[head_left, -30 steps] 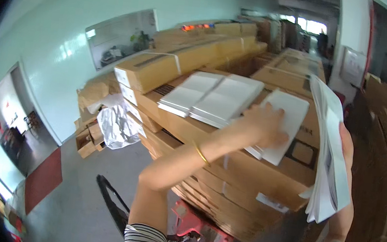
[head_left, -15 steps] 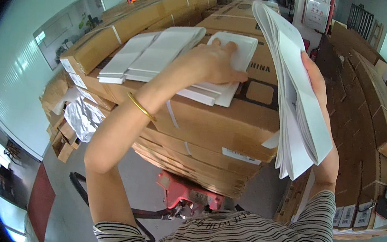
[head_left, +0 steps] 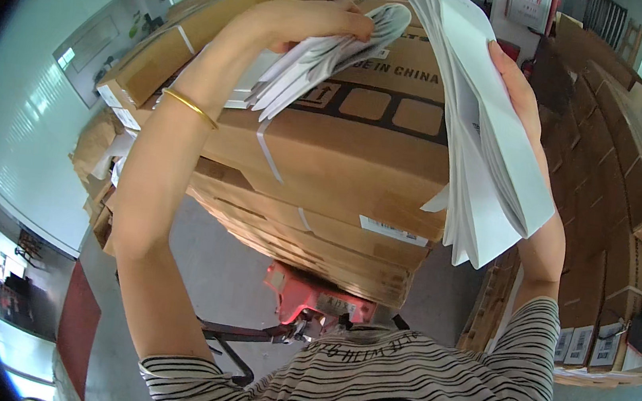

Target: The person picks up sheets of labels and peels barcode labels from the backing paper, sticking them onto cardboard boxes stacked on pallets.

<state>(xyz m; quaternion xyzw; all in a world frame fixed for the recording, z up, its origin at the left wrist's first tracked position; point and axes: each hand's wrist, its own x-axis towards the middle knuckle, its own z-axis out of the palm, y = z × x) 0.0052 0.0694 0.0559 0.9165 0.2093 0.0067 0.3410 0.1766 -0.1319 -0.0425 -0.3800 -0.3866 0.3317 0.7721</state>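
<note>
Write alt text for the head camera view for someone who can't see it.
A person's left hand lifts a small bundle of white booklets off a stack of cardboard boxes, while the right hand holds a thick stack of white papers. A red pallet jack sits below the boxes.

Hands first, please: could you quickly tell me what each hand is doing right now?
Left hand: closed on a small bundle of white booklets, above the cardboard boxes.
Right hand: holding a large stack of white sheets.

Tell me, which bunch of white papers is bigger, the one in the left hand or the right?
The right hand's stack is bigger: thick and long, hanging down. The left hand grips a thinner bundle above the cardboard boxes.
</note>
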